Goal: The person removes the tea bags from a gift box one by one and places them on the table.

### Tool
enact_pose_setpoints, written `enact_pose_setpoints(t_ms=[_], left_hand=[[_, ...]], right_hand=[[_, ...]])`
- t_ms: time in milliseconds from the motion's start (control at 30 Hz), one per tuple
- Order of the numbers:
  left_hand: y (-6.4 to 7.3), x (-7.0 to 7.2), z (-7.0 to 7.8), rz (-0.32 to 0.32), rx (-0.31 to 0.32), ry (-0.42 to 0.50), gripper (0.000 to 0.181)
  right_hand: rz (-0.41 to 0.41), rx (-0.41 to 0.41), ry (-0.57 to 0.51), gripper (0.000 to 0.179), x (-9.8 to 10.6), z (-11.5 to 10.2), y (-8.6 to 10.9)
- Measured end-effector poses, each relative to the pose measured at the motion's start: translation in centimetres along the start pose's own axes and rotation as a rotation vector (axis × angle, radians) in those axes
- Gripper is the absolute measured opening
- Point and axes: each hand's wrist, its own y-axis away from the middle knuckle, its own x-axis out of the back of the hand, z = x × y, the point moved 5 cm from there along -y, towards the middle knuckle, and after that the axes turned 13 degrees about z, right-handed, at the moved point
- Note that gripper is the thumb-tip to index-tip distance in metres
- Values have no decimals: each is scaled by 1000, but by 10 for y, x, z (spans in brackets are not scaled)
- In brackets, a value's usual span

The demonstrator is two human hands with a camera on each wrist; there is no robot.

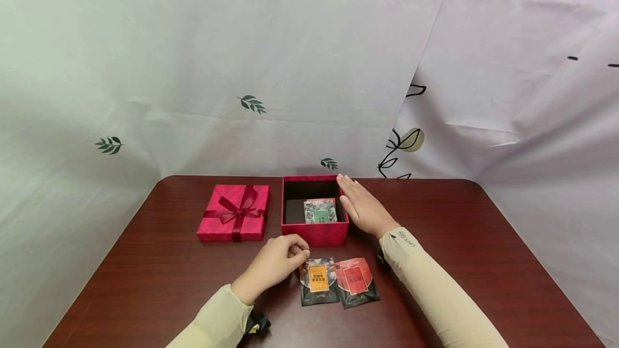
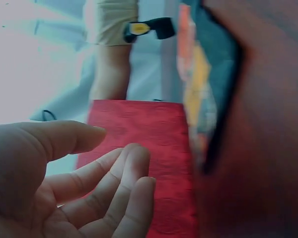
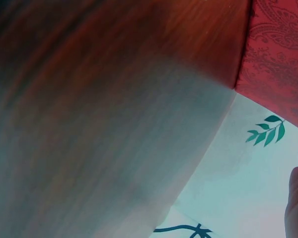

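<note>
Presently, nothing is being held by left grip (image 1: 275, 261); box (image 1: 314, 234) is being touched by straight-fingered right grip (image 1: 366, 209). In front, dragging of red sachet (image 1: 357, 282) is being risked by contact with yellow sachet (image 1: 319, 283).

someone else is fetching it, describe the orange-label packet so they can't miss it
On the red-brown table, find the open red box. In front of it lies a flat, black-bottomed packet. Unlike the red-topped packet on its right, its label is orange.
</note>
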Motion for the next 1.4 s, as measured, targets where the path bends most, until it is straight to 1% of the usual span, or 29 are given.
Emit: enact_pose_setpoints(t_ms=[67,167,267,433,500,600,700,767,900,1067,1267,1400], left_hand=[[-4,7,7,25,-17,-14,8],[-10,17,18,58,-24,6,10],[-16,27,27,95,-21,16,11],[-26,38,38,158,-7,-2,11],[-30,40,40,173,0,0,10],[-37,41,39,185,4,15,15],[-45,41,36,190,12,35,22],[-50,40,34,192,27,52,26],[-58,39,29,189,72,81,29],[-69,31,23,138,128,94,37],[-82,19,20,60,171,48,49],[-88,13,19,20,214,12,53]], right_hand=[[-4,-4,4,56,0,1,-1],[-10,-5,11,56,1,1,-1],[-10,8,22,56,2,0,-2],[-8,16,21,56,2,0,-1],[-4,14,16,56,2,0,-1],[-5,4,12,56,1,0,-1],[-9,-4,11,56,1,0,0],[-14,-11,8,56,0,0,0],[-17,-11,2,56,-2,0,1],[-15,-10,-1,56,-2,0,0],[-3,-6,-1,56,-1,0,0],[8,-2,-2,55,-1,-1,0]])
